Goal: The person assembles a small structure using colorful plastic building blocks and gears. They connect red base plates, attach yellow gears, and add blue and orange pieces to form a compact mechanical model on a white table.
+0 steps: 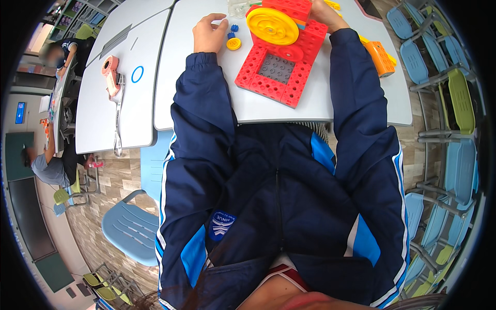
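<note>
Nearest, I see a navy jacket (279, 194). Beyond, the left hand (208, 36) half-curls, thumb and fingers apart, beside blue pieces (231, 35) and a yellow disc (233, 44). Right of that hand stands a red block model (308, 47); whether the right hand (329, 16), partly behind, grips it, I cannot tell.

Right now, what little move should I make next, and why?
Maybe bring your left hand to the small round yellow piece: it lies close by, apart from the red model, and that hand looks empty, while your right hand is at the model's far side.
</note>
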